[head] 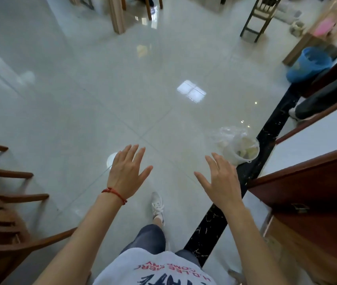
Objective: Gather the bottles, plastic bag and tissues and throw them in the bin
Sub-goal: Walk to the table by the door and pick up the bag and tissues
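Observation:
I stand on a glossy tiled floor with both hands held out, palms down. My left hand [127,171], with a red string at its wrist, has spread fingers and holds nothing. My right hand [222,179] is likewise spread and holds nothing. A small white bin [242,151] with a clear plastic liner and pale rubbish inside sits on the floor just beyond my right hand, by the black floor strip. A white round object [111,159] lies on the floor, partly hidden behind my left hand. No bottles show.
A dark wooden cabinet [307,192] stands at my right, wooden chair slats [9,202] at my left. A blue bucket [309,63] and a stool [260,17] are far right. Another person's leg and shoe [299,111] show beside the cabinet.

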A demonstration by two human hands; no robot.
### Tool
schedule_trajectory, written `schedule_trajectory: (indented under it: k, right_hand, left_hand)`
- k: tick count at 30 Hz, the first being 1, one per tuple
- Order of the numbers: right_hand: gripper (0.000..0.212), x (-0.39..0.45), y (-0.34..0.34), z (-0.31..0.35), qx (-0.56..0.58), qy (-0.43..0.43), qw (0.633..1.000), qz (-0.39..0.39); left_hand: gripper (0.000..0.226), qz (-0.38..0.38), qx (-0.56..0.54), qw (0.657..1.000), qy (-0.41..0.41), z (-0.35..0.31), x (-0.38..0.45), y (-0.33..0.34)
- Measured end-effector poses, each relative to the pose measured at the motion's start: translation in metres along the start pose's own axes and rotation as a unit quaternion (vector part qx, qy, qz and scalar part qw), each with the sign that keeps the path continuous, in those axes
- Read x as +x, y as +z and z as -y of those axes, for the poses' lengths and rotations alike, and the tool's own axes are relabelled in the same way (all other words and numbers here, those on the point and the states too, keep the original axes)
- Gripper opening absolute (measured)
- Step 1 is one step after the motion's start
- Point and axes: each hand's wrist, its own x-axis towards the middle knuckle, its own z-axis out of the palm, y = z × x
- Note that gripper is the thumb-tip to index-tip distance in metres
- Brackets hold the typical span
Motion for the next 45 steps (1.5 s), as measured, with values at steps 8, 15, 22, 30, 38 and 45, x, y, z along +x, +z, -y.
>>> schedule_trajectory:
  k: [8,15,22,30,38,45]
  right_hand:
    - [0.054,0.131,0.006,0.014,0.000,-0.058,0.998,0.016]
    - [0.060,0.229,0.015,0.052,0.015,-0.141,0.989,0.041]
    - [0.061,0.326,0.038,0.108,0.030,-0.253,0.964,0.073]
    - [0.061,0.444,0.060,0.166,0.050,-0.359,0.927,0.099]
    - [0.060,0.536,0.079,0.220,0.046,-0.411,0.904,0.113]
    - [0.060,0.622,0.110,0.306,0.051,-0.420,0.898,0.122]
  left_hand:
    - [0.074,-0.003,-0.018,0.999,-0.049,0.036,0.097,-0.015]
    - [0.075,-0.021,-0.020,0.992,-0.123,0.083,0.146,-0.032]
    - [0.074,-0.033,-0.019,0.968,-0.247,0.131,0.165,-0.039]
    - [0.077,-0.062,-0.012,0.932,-0.358,0.184,0.225,-0.061]
    - [0.078,-0.069,-0.014,0.915,-0.398,0.236,0.291,-0.086]
    - [0.079,-0.065,-0.011,0.910,-0.409,0.336,0.351,-0.104]
